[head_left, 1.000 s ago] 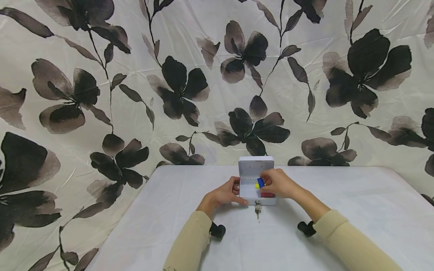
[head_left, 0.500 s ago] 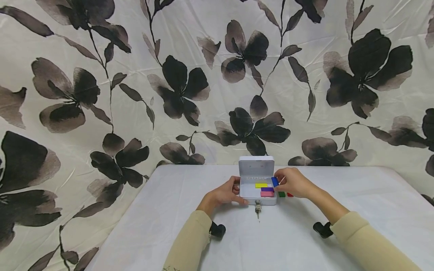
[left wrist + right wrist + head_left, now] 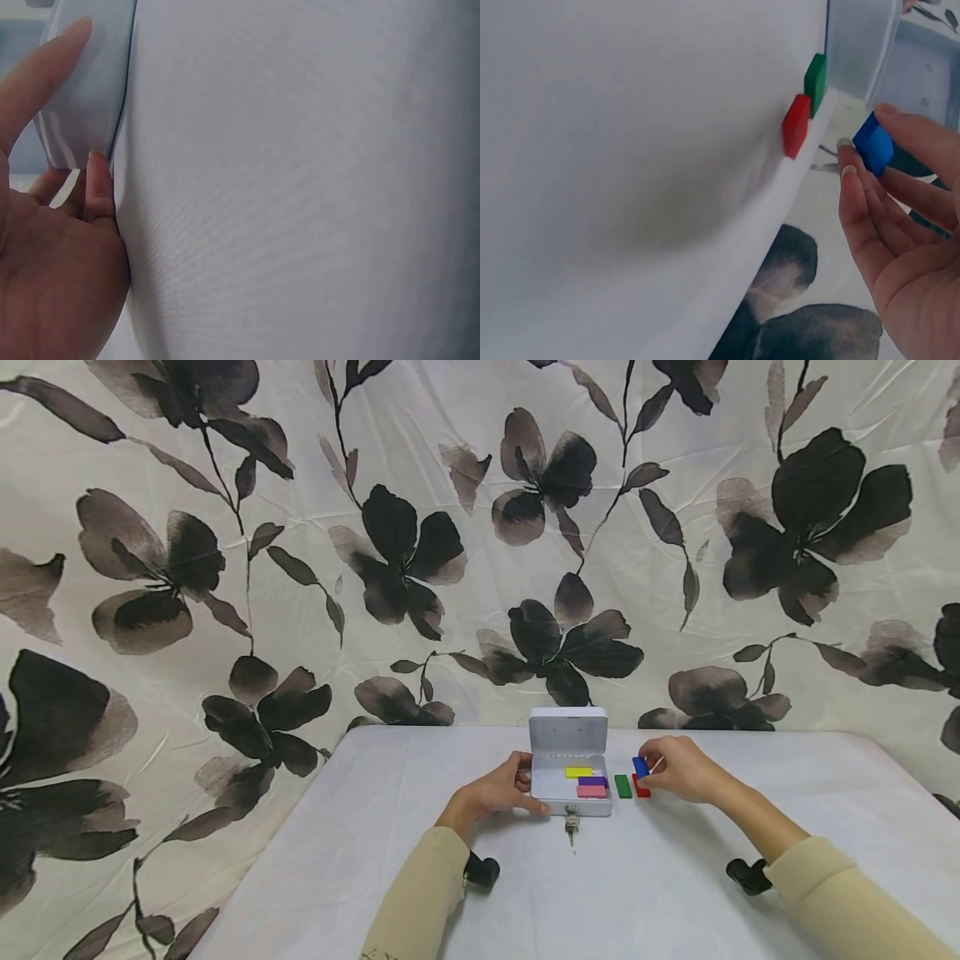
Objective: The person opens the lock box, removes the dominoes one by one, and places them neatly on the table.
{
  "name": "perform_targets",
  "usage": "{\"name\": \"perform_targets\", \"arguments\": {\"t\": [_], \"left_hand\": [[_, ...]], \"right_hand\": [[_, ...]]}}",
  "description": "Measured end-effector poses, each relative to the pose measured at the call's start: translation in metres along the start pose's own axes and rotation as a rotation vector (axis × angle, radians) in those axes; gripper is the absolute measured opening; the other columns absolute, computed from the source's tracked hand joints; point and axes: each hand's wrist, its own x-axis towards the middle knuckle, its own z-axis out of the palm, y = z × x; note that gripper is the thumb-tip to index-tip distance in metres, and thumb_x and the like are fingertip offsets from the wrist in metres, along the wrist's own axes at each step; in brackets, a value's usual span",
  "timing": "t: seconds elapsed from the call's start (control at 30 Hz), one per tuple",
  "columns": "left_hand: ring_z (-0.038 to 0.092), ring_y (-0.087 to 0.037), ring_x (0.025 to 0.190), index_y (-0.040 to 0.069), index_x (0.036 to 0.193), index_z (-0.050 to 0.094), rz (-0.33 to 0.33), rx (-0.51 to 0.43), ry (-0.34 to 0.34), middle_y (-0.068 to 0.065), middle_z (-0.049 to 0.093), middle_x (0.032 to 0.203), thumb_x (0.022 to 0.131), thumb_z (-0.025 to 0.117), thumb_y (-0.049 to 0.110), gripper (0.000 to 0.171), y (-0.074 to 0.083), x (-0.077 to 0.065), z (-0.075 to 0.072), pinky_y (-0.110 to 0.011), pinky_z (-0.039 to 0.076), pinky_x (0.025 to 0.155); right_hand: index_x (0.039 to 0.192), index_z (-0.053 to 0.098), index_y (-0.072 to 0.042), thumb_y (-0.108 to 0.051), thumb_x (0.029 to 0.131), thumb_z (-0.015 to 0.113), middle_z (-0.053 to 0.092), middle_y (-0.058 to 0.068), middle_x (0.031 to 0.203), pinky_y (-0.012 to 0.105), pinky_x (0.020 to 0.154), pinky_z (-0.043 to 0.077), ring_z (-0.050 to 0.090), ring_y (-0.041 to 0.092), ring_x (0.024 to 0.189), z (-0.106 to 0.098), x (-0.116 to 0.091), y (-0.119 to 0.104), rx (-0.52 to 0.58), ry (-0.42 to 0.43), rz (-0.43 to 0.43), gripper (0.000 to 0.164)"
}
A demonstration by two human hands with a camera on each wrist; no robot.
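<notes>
My left hand (image 3: 497,789) holds the left side of a small white cash box (image 3: 594,808). Its thumb lies along the front in the left wrist view, other fingers at the side wall (image 3: 86,97). The lid (image 3: 567,732) stands raised. Inside lie a yellow block (image 3: 578,772), a purple block (image 3: 592,781) and a pink block (image 3: 592,792). To the right of the box, my right hand (image 3: 684,770) pinches a blue block (image 3: 875,146) between thumb and fingers, above the table. A red block (image 3: 796,126) and a green block (image 3: 816,84) rest on the table nearby.
Keys (image 3: 572,823) hang from the lock on the box's front. The white-covered table (image 3: 585,902) ends at a far edge just behind the box. Behind it hangs a flower-printed cloth (image 3: 450,668).
My right hand has lifted the blue block out over the box's right wall and carried it right, beyond the green block. The blocks inside have come into view. My left hand stays put.
</notes>
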Motion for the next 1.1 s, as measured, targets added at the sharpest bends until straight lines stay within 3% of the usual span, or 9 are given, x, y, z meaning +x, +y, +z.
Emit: {"name": "perform_targets", "arguments": {"t": [0.2, 0.53, 1.1], "left_hand": [[0.047, -0.025, 0.115, 0.01, 0.147, 0.036, -0.001, 0.007, 0.003, -0.009, 0.05, 0.123, 0.078, 0.091, 0.011, 0.088, 0.001, -0.002, 0.001, -0.043, 0.041, 0.106], [0.047, -0.025, 0.115, 0.01, 0.147, 0.036, -0.004, 0.004, 0.001, -0.009, 0.049, 0.123, 0.078, 0.09, 0.01, 0.087, 0.001, -0.003, 0.002, -0.043, 0.04, 0.107], [0.047, -0.024, 0.115, 0.01, 0.147, 0.036, 0.006, 0.002, -0.003, -0.009, 0.05, 0.123, 0.078, 0.09, 0.011, 0.087, -0.001, 0.0, 0.0, -0.041, 0.041, 0.105]], "right_hand": [[0.111, 0.069, 0.008, -0.007, 0.083, 0.083, 0.067, 0.008, 0.091, 0.04, 0.078, 0.057, 0.062, 0.021, 0.083, -0.003, -0.004, 0.012, -0.018, -0.025, 0.027, 0.035], [0.105, 0.07, 0.008, -0.013, 0.08, 0.086, 0.067, 0.005, 0.084, 0.037, 0.073, 0.053, 0.059, 0.019, 0.078, -0.003, -0.006, 0.032, -0.058, -0.039, 0.001, 0.036], [0.107, 0.071, 0.006, -0.016, 0.081, 0.086, 0.064, 0.007, 0.087, 0.039, 0.075, 0.05, 0.057, 0.021, 0.08, -0.003, -0.004, 0.037, -0.058, -0.095, 0.033, 0.037]]}}
